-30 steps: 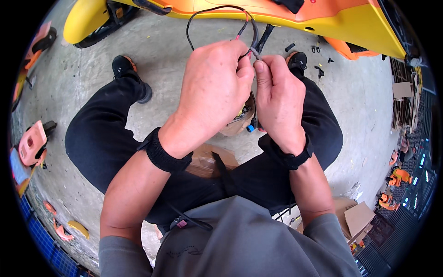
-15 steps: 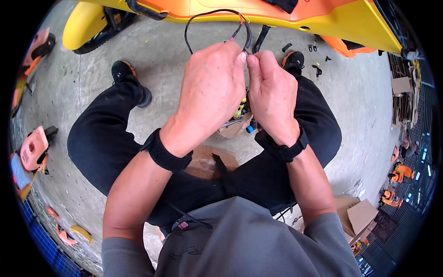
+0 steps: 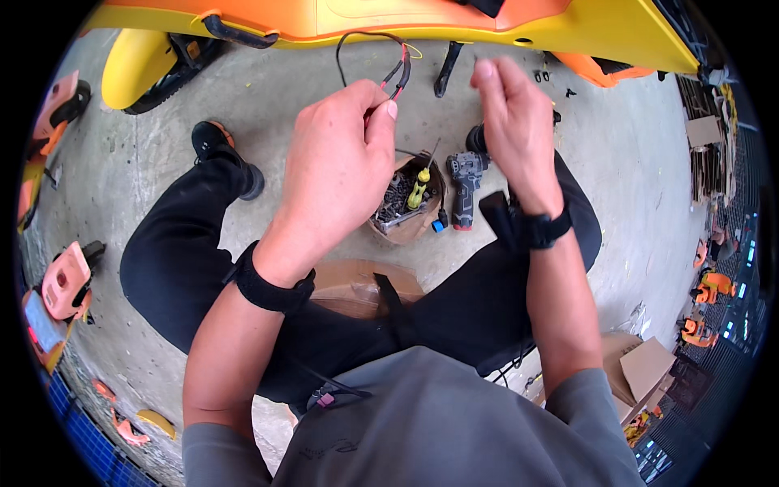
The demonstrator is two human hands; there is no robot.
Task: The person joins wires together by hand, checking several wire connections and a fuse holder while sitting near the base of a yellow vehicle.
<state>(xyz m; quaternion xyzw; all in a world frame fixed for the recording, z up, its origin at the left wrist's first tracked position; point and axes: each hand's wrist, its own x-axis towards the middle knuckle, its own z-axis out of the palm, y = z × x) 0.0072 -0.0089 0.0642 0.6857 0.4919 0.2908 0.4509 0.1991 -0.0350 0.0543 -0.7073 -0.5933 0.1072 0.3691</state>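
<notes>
Where both hands were pinched together on the wire half a second ago, my right hand (image 3: 515, 122) is now off, fingers loose; left hand (image 3: 341, 170) alone grips the wire (image 3: 398, 73) below the yellow-orange body (image 3: 568, 32).

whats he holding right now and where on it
The left hand pinches a red and black wire between thumb and fingertips, near its lower end. The right hand is apart from it, with nothing visible in it.

- Your left hand (image 3: 337, 174) is reaching forward, with its fingers curling shut in a pinch.
- Your right hand (image 3: 515, 122) is staying apart from it, with fingers pointing up and loosely bent.
- Both your forearms are wearing dark wristbands.
</notes>
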